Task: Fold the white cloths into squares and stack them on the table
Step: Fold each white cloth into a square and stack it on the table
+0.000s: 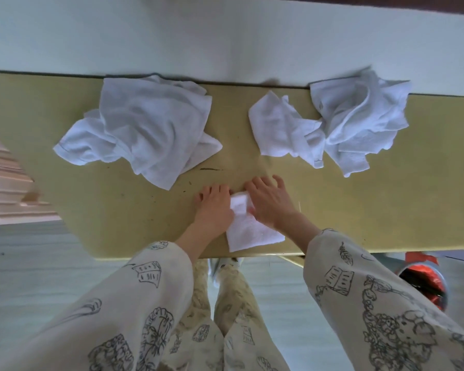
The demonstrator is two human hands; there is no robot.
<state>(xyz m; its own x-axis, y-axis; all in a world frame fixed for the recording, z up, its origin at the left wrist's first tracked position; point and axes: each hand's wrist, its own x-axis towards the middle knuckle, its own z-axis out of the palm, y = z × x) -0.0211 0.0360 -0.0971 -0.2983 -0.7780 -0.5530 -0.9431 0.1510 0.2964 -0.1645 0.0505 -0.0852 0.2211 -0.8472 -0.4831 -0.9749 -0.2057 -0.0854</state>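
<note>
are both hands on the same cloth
Yes, the left hand and right hand both press flat on the small folded cloth at the table's near edge.

— Where are the white cloths?

— One small folded cloth (248,231) lies flat at the near edge of the surface (386,210), pressed under both hands. A crumpled pile (142,124) sits far left; another loose heap (340,124) sits far right.

— Any stacked yet?

— Only that one is folded.
</note>
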